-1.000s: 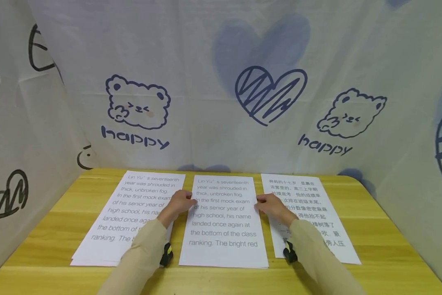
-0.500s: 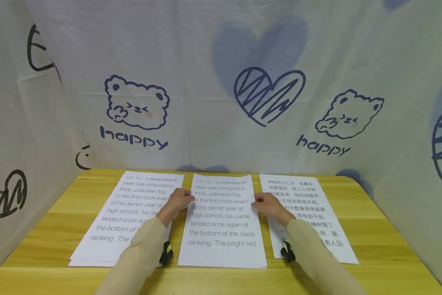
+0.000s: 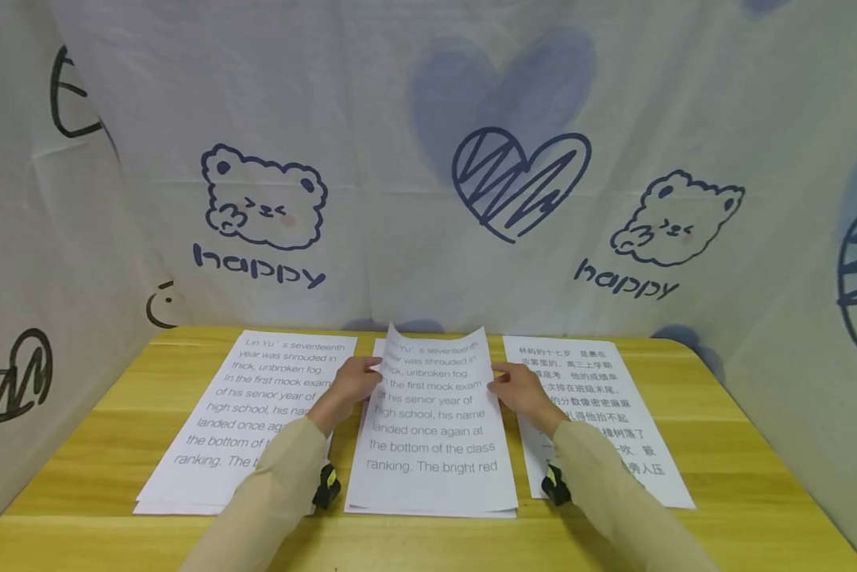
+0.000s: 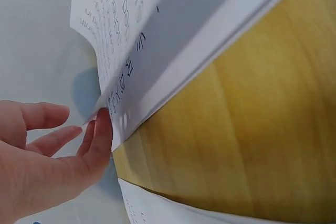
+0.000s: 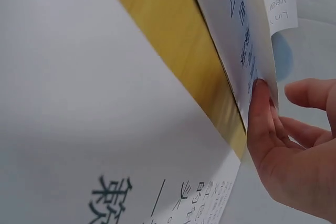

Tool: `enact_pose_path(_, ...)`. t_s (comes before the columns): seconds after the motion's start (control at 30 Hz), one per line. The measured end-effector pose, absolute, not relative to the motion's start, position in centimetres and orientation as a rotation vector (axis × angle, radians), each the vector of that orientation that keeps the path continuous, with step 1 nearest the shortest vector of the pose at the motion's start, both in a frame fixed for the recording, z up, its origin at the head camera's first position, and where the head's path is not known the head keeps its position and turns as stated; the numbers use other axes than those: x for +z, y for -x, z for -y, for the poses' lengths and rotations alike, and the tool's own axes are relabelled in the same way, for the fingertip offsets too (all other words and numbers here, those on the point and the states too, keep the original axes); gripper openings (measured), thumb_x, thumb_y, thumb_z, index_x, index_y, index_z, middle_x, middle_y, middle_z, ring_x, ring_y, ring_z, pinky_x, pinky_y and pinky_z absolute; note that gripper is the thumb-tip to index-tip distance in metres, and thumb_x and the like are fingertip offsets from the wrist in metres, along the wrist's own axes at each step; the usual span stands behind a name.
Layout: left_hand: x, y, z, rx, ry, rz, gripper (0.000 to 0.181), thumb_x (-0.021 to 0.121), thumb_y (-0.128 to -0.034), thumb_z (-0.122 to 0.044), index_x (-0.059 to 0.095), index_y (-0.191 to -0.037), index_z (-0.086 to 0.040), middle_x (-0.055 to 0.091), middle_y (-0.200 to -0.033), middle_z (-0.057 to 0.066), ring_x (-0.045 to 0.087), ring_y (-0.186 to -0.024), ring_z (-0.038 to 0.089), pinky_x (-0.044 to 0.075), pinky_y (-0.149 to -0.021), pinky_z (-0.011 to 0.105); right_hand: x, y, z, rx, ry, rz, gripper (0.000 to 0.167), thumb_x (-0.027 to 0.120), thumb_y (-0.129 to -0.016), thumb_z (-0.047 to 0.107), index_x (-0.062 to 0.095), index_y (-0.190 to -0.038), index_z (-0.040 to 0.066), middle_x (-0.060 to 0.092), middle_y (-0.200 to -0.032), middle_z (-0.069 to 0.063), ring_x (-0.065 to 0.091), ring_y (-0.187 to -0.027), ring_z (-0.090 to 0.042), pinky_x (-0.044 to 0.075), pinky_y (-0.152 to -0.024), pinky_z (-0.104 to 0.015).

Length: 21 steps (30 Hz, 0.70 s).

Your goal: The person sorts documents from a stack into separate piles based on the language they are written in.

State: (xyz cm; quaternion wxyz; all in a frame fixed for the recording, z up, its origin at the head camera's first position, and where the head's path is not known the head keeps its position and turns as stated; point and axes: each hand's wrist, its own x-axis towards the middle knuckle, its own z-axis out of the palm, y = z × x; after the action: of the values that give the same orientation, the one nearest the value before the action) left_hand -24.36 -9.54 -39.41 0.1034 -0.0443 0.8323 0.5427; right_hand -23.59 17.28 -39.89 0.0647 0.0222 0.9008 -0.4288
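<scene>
In the head view a white sheet of paper [image 3: 435,429] printed with English text lies in the middle. Its far part is raised and bowed between the two hands. My left hand [image 3: 353,385] holds its left edge near the top, and my right hand [image 3: 521,389] holds the right edge. The wrist views show a lower sheet [image 4: 173,51] with Chinese characters beneath the raised one. In the left wrist view the fingers [image 4: 102,135] are at the lifted edge. The right wrist view has the fingers [image 5: 260,114] likewise at the opposite edge.
To the left lies a stack of English-text sheets [image 3: 206,445], partly under the left forearm. A Chinese-text sheet [image 3: 578,357] lies to the right, partly under the right forearm. The wooden table [image 3: 78,485] meets a printed cloth backdrop [image 3: 399,238] behind.
The middle sheet's far end has risen and bowed between my hands, baring a top corner of the paper beneath. The left and right papers stay in place.
</scene>
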Motion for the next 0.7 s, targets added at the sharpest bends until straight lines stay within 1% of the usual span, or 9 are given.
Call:
enact_pose_path(0.07,-39.5,24.4,9.5,1.608,0.137,-2.439,0.051,0.046,-0.0915,0.002,0.042,-0.143,0.004,0.056,-0.116,0.024,0.055,-0.085,0.025,0.047,-0.071,0.030,-39.8,23.6,-17.3,-1.309,-0.082,-2.706,0.051,0.057,-0.092,0.005,0.044,-0.140,-0.007,0.062,-0.098,-0.014,0.060,-0.075,-0.020,0.050,-0.066,-0.029)
enact_pose_path(0.17,-39.6,24.5,9.6,1.625,0.145,-2.410,0.055,0.046,-0.0890,0.006,0.040,-0.144,0.003,0.056,-0.113,0.022,0.055,-0.083,0.024,0.045,-0.067,0.027,-39.6,23.5,-17.4,-1.336,-0.125,-2.678,0.053,0.056,-0.090,0.002,0.043,-0.141,-0.006,0.063,-0.091,-0.013,0.060,-0.069,-0.020,0.049,-0.061,-0.028)
enact_pose_path(0.27,-39.8,24.7,9.7,1.644,0.145,-2.394,0.057,0.047,-0.0878,0.009,0.040,-0.144,0.003,0.055,-0.113,0.022,0.057,-0.086,0.025,0.049,-0.070,0.029,-39.5,23.5,-17.5,-1.354,-0.156,-2.653,0.054,0.056,-0.090,0.001,0.042,-0.141,-0.007,0.063,-0.091,-0.014,0.060,-0.067,-0.020,0.050,-0.060,-0.028)
enact_pose_path(0.37,-40.0,24.7,9.9,1.672,0.143,-2.385,0.058,0.049,-0.0867,0.010,0.040,-0.143,0.004,0.056,-0.112,0.023,0.059,-0.086,0.026,0.052,-0.073,0.031,-39.3,23.5,-17.8,-1.423,-0.191,-2.598,0.054,0.056,-0.090,0.000,0.042,-0.141,-0.006,0.061,-0.096,-0.016,0.061,-0.075,-0.022,0.054,-0.065,-0.031)
enact_pose_path(0.5,-40.0,24.7,10.2,1.679,0.145,-2.401,0.057,0.051,-0.0843,0.012,0.042,-0.141,0.007,0.057,-0.110,0.023,0.059,-0.085,0.024,0.053,-0.072,0.031,-39.2,23.5,-17.9,-1.499,-0.223,-2.534,0.054,0.056,-0.090,0.000,0.041,-0.141,-0.006,0.062,-0.102,-0.019,0.064,-0.082,-0.024,0.056,-0.071,-0.034)
enact_pose_path(0.6,-40.1,24.7,10.4,1.671,0.142,-2.410,0.056,0.050,-0.0832,0.013,0.044,-0.139,0.009,0.058,-0.109,0.023,0.059,-0.084,0.024,0.054,-0.071,0.030,-39.2,23.5,-18.0,-1.511,-0.234,-2.526,0.054,0.056,-0.090,0.000,0.042,-0.142,-0.005,0.063,-0.103,-0.019,0.065,-0.081,-0.023,0.056,-0.070,-0.034)
enact_pose_path(0.7,-40.2,24.6,10.8,1.714,0.156,-2.371,0.055,0.050,-0.0840,0.013,0.044,-0.138,0.009,0.056,-0.111,0.024,0.059,-0.086,0.025,0.054,-0.074,0.032,-39.2,23.4,-17.9,-1.542,-0.224,-2.515,0.054,0.057,-0.090,0.001,0.042,-0.141,-0.005,0.063,-0.101,-0.018,0.065,-0.080,-0.023,0.056,-0.069,-0.034)
